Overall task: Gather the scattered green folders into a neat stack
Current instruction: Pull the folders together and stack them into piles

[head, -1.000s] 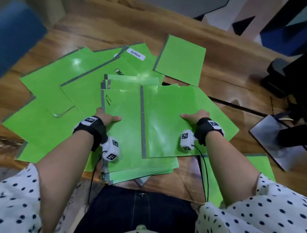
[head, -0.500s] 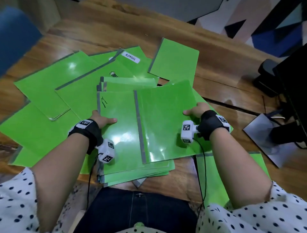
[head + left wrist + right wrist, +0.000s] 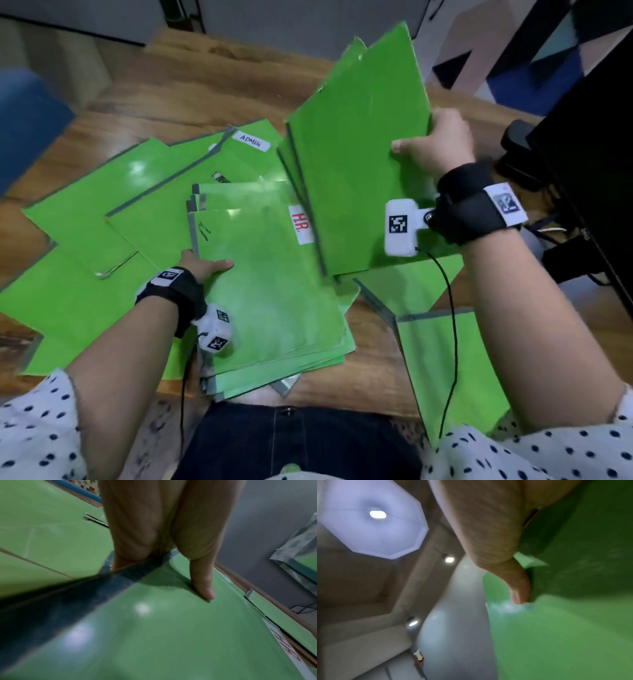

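Observation:
A stack of green folders (image 3: 270,291) lies at the near table edge, its top one bearing a red "HR." label (image 3: 301,224). My left hand (image 3: 205,265) grips the stack's left spine edge, thumb (image 3: 204,585) on top and the other fingers hidden underneath. My right hand (image 3: 431,144) pinches the right edge of a lifted green folder (image 3: 356,154), tilted steeply up, its lower left edge near the stack; the thumb (image 3: 518,586) lies on its face. More green folders (image 3: 85,219) lie scattered to the left, one labelled "ADMIN" (image 3: 251,141), and another folder (image 3: 445,370) lies near right.
The wooden table (image 3: 178,92) runs away from me. Black equipment (image 3: 589,161) and cables stand at the right edge, close to my right wrist. A blue object (image 3: 24,120) sits at the far left. My lap is against the near edge.
My right hand has swung the folder up from lying flat beside the stack to a steep tilt, uncovering the "HR." label. The left hand stays on the stack's left edge.

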